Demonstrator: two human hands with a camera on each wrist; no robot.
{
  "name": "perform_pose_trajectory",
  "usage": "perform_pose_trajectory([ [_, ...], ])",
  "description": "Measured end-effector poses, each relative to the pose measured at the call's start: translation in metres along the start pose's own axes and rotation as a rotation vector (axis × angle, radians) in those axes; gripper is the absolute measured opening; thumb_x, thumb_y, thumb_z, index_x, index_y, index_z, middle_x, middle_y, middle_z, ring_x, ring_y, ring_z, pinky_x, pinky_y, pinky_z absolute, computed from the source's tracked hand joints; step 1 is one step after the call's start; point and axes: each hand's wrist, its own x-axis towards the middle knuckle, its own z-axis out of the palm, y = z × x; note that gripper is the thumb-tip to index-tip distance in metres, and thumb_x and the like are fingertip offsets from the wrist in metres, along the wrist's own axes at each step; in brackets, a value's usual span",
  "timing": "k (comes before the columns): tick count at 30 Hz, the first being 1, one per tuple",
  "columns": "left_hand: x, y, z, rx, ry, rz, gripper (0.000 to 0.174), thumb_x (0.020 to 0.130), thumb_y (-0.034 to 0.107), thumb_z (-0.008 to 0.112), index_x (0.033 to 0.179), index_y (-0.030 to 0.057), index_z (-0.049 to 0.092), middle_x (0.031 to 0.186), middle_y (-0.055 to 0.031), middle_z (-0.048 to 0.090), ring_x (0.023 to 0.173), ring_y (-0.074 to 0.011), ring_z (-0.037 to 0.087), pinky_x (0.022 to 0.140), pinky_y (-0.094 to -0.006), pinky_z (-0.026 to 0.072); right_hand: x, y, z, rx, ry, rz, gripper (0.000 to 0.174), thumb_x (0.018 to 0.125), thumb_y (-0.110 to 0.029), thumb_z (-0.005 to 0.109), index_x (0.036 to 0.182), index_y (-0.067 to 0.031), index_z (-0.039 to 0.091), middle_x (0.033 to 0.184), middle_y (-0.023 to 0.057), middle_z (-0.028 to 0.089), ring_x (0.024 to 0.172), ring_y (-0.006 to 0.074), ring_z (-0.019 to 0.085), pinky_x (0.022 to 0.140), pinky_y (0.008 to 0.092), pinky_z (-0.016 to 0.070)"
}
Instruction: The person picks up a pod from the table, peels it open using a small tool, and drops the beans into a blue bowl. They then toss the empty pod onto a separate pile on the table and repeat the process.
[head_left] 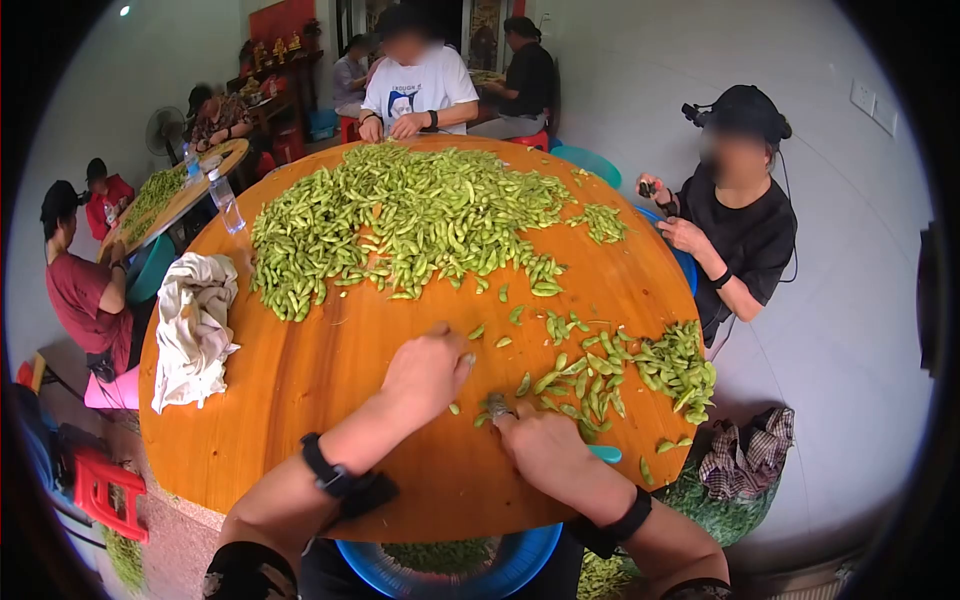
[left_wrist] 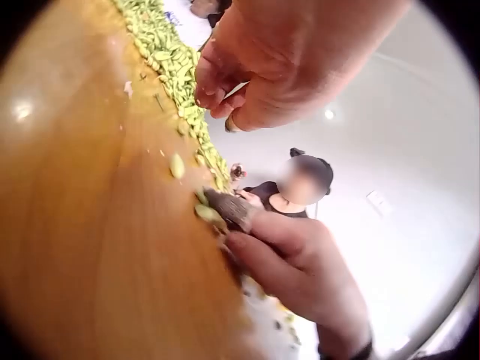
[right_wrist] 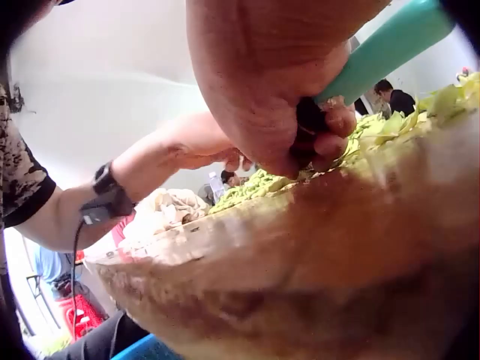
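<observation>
Above the middle of the table, my left hand [head_left: 425, 375] has its fingers loosely curled; in the left wrist view nothing shows between fingers and thumb. My right hand [head_left: 555, 450] is low at the near right, gripping a tool with a teal handle [right_wrist: 394, 49] that sticks out behind the palm. Its working end is hidden. A grey ribbed piece [left_wrist: 231, 210] shows at the right fingertips, right by a green soybean pod [left_wrist: 208, 214]. Loose soybean pods [head_left: 590, 385] lie beside this hand, with a denser heap [head_left: 680, 370] farther right.
A large soybean pod pile [head_left: 410, 220] covers the far half of the round wooden table [head_left: 300, 430]. At left are a white cloth [head_left: 195, 330] and a water bottle [head_left: 226, 200]. Below the near edge sits a blue basin [head_left: 520, 565]. People sit across and at right [head_left: 745, 220].
</observation>
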Motion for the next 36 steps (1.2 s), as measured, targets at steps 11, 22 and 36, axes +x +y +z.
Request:
perform_pose_trajectory([
  [11, 0.044, -0.021, 0.038, 0.157, 0.015, 0.022, 0.009, 0.082, 0.004, 0.055, 0.089, -0.0014, 0.058, 0.091, -0.0234, 0.061, 0.08, -0.043, 0.06, 0.072, -0.045, 0.0515, -0.012, 0.05, -0.033, 0.7, -0.025, 0.329, 0.019, 0.088, -0.004, 0.051, 0.104, 0.0006, 0.06, 0.079, 0.0181, 0.062, 0.061, 0.0286, 0.062, 0.055, 0.0363, 0.0515],
  [22, -0.053, 0.002, 0.022, -0.504, -0.027, -0.005, 0.027, 0.081, -0.007, 0.061, 0.106, 0.0022, 0.062, 0.083, -0.0092, 0.062, 0.073, -0.0174, 0.065, 0.063, -0.0271, 0.0505, 0.003, -0.013, -0.003, 1.591, -0.076, 0.683, 0.016, 0.097, -0.016, 0.052, 0.093, -0.0033, 0.061, 0.074, 0.0021, 0.061, 0.053, 0.0061, 0.055, 0.04, 0.018, 0.0331],
  [36, -0.057, -0.011, 0.028, -0.463, 0.056, 0.106, 0.02, 0.078, -0.007, 0.061, 0.095, 0.0022, 0.061, 0.086, -0.0131, 0.063, 0.078, -0.0273, 0.064, 0.068, -0.0317, 0.0513, 0.014, -0.028, 0.016, 1.439, -0.038, 0.715, 0.016, 0.095, -0.013, 0.052, 0.086, -0.0049, 0.062, 0.064, -0.0022, 0.055, 0.048, 0.0034, 0.048, 0.039, 0.0171, 0.0319],
])
